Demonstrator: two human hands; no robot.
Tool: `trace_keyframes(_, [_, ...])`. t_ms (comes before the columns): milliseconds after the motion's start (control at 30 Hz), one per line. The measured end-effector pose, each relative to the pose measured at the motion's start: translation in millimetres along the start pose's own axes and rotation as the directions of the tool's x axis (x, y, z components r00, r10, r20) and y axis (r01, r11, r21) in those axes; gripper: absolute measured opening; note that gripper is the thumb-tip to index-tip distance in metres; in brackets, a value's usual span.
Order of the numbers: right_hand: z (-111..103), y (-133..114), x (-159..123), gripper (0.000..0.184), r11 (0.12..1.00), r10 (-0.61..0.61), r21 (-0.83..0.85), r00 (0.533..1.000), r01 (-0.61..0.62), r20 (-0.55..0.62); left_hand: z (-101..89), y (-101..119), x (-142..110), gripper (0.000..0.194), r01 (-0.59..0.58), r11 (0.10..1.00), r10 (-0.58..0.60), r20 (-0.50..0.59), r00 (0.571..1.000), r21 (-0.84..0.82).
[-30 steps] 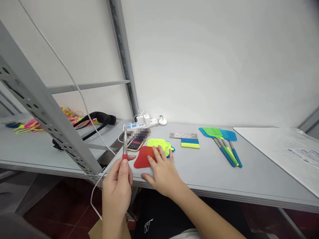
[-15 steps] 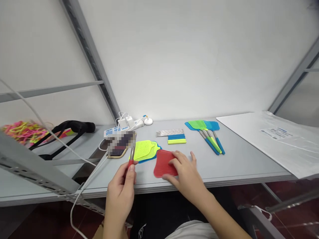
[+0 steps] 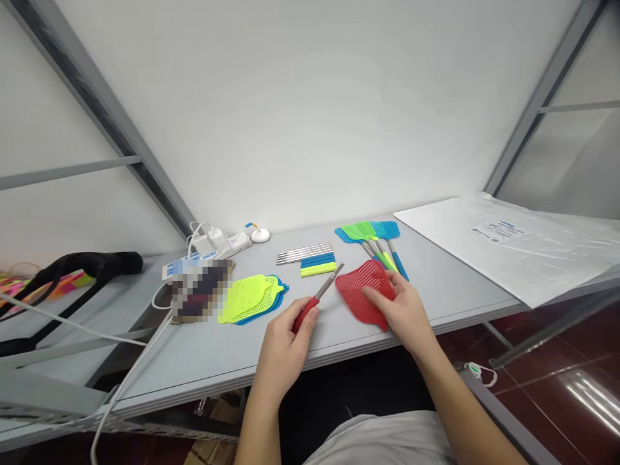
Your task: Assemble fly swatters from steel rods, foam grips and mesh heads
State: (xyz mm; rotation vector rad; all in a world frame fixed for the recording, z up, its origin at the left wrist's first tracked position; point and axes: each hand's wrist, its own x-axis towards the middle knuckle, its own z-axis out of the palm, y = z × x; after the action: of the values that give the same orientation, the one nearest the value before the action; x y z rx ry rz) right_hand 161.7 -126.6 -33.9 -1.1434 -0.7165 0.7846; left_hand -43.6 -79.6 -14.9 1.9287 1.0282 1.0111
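Observation:
My left hand (image 3: 283, 339) is closed round the red grip of a metal swatter rod (image 3: 323, 290), which points up and right toward the red mesh swatter head (image 3: 357, 290). My right hand (image 3: 404, 310) holds that red head at its right side, just above the table (image 3: 242, 349). The rod's tip lies close to the head's upper left corner. A stack of yellow and blue mesh heads (image 3: 252, 298) lies to the left of my left hand.
Loose metal rods (image 3: 304, 253) and blue and yellow grips (image 3: 318, 265) lie behind. Three finished swatters (image 3: 372, 236) rest at back right. A power strip with chargers (image 3: 213, 244), a blurred phone (image 3: 201, 292), a white cable (image 3: 130, 374), and a plastic-wrapped sheet (image 3: 508, 242) surround them.
My right hand has carried the red head rightward, away from the yellow and blue stack. My left hand tilted the rod from upright toward the head. The view swung right.

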Motion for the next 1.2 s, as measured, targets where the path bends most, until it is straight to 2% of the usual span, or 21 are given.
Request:
trace_keyframes(33, [-2.2, -0.7, -0.8, 0.043, 0.993, 0.005, 0.121, 0.999, 0.000, -0.041, 0.0, -1.7, -0.7, 0.027, -0.002, 1.000, 0.002, 0.006, 1.000, 0.011])
trace_keyframes(100, [-5.3, -1.5, -2.6, 0.037, 0.971, -0.002, 0.239, 0.993, 0.032, -0.122, -0.1, -3.7, -3.0, 0.026, -0.019, 0.999, 0.019, 0.019, 1.000, 0.034])
trace_keyframes(267, [-6.5, -4.2, -5.5, 0.027, 0.922, -0.026, 0.359, 0.949, 0.144, -0.314, 0.8, -5.3, -8.0, 0.022, -0.086, 0.992, 0.081, 0.060, 0.995, 0.091])
trace_keyframes(367, [-3.9, -7.8, -4.4, 0.025, 0.892, -0.076, 0.392, 0.929, 0.226, -0.363, 0.6, -6.7, -8.5, 0.021, -0.112, 0.985, 0.095, 0.122, 0.988, 0.134])
trace_keyframes(500, [-1.2, -8.4, -3.2, 0.023, 0.871, -0.169, 0.392, 0.930, 0.296, -0.327, 0.8, -7.5, -7.6, 0.020, -0.133, 0.972, 0.105, 0.148, 0.983, 0.194])
trace_keyframes(600, [-1.5, -4.2, -4.0, 0.022, 0.895, -0.206, 0.329, 0.933, 0.301, -0.293, 1.8, -7.4, -7.5, 0.020, -0.143, 0.966, 0.117, 0.126, 0.985, 0.215])
trace_keyframes(767, [-5.4, 2.3, -3.1, 0.025, 0.927, -0.203, 0.267, 0.951, 0.264, -0.235, 1.2, -9.2, -8.0, 0.022, -0.157, 0.963, 0.130, 0.129, 0.983, 0.221])
trace_keyframes(1000, [-8.5, 8.4, -3.2, 0.024, 0.936, -0.215, 0.230, 0.950, 0.266, -0.225, -2.0, -13.3, -8.8, 0.023, -0.174, 0.955, 0.139, 0.154, 0.978, 0.242])
trace_keyframes(1200, [-9.4, 4.8, -5.1, 0.019, 0.942, -0.223, 0.216, 0.960, 0.256, -0.168, -2.2, -15.3, -9.9, 0.021, -0.172, 0.956, 0.139, 0.152, 0.979, 0.236])
